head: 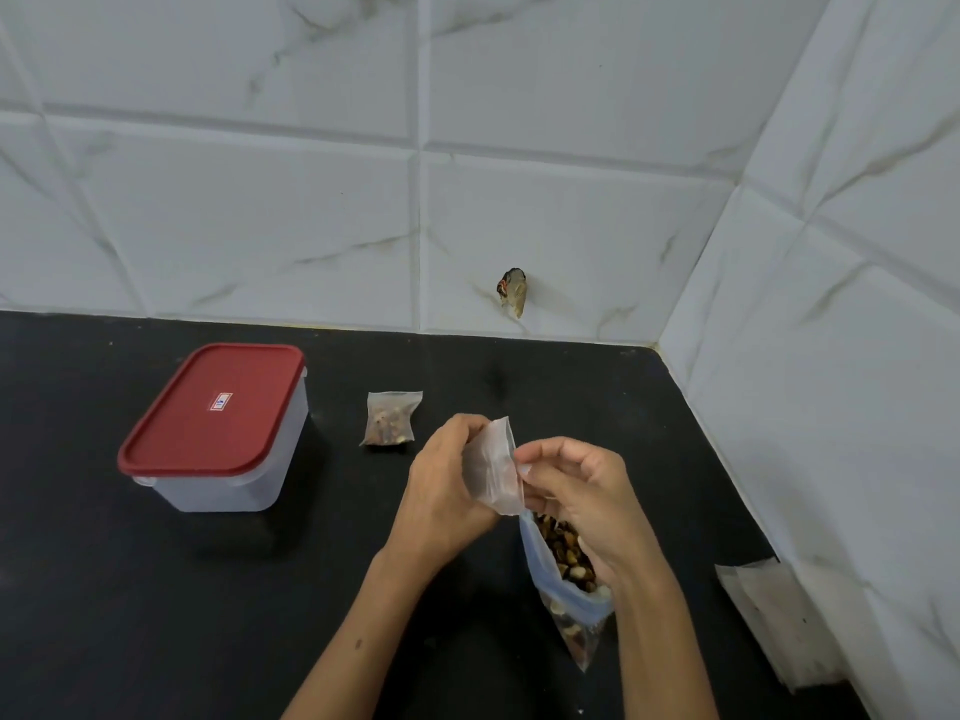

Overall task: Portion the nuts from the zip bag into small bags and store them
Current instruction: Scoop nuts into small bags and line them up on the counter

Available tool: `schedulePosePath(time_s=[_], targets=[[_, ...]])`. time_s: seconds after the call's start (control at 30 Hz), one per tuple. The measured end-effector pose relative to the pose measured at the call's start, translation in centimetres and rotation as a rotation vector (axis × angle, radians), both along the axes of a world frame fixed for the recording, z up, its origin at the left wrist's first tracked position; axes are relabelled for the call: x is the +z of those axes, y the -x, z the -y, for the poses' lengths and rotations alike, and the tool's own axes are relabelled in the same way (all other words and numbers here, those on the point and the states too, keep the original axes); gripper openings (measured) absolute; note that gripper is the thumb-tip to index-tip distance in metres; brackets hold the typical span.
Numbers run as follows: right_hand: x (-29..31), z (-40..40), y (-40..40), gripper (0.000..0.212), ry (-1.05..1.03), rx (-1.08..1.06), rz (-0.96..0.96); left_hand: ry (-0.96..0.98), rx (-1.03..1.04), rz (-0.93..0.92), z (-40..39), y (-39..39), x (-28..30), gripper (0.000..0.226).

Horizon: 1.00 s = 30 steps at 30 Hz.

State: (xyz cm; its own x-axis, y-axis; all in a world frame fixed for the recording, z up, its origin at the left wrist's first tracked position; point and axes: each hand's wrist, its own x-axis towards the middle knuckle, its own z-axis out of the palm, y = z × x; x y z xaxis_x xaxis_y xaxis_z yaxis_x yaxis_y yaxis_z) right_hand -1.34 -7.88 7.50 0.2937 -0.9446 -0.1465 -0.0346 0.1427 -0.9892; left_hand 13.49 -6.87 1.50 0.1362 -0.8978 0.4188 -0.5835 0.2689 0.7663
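An empty small clear bag (493, 470) is held up between my hands above the black counter (260, 589). My left hand (447, 485) grips its left side, and my right hand (576, 491) pinches its right edge near the top. Just below my right hand stands the open zip bag (566, 579), full of mixed nuts, with a blue strip at its mouth. A filled small bag of nuts (390, 419) lies flat on the counter further back.
A clear plastic box with a red lid (215, 426), shut, stands at the left. A stack of empty small bags (769, 615) lies at the right against the tiled wall. A small stub sticks out of the back wall (511, 292).
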Motion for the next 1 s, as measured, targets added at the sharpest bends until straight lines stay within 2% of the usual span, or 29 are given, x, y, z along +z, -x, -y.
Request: schedulePosePath(time_s=[0.1, 0.3, 0.43, 0.5, 0.57, 0.63, 0.77, 0.87, 1.0], targets=[[-0.3, -0.2, 0.0, 0.021, 0.146, -0.015, -0.201, 0.022, -0.035, 0.06, -0.1, 0.2, -0.2, 0.06], [-0.3, -0.4, 0.5, 0.023, 0.281, -0.015, -0.347, 0.039, -0.078, 0.107, -0.1, 0.2, -0.3, 0.069], [-0.5, -0.4, 0.8, 0.02, 0.404, 0.038, -0.584, 0.079, -0.098, 0.129, -0.1, 0.2, -0.2, 0.064], [-0.7, -0.4, 0.9, 0.024, 0.356, 0.099, -0.61, 0.096, -0.088, 0.158, -0.3, 0.3, -0.2, 0.063], [-0.9, -0.5, 0.9, 0.037, 0.287, 0.137, -0.607, 0.121, -0.085, 0.206, -0.6, 0.4, -0.4, 0.062], [-0.8, -0.5, 0.7, 0.037, 0.274, 0.111, -0.595, 0.157, -0.067, 0.237, -0.8, 0.7, -0.7, 0.06], [-0.3, -0.9, 0.8, 0.034, 0.292, 0.098, -0.573, 0.177, -0.022, 0.179, -1.0, 1.0, -0.9, 0.055], [-0.2, -1.1, 1.0, 0.043, 0.238, 0.121, -0.571, 0.099, -0.077, 0.156, -1.1, 0.8, -0.8, 0.056], [-0.3, -1.3, 1.0, 0.042, 0.215, 0.15, -0.569, 0.067, -0.145, 0.087, -1.4, 1.0, 0.0, 0.05]])
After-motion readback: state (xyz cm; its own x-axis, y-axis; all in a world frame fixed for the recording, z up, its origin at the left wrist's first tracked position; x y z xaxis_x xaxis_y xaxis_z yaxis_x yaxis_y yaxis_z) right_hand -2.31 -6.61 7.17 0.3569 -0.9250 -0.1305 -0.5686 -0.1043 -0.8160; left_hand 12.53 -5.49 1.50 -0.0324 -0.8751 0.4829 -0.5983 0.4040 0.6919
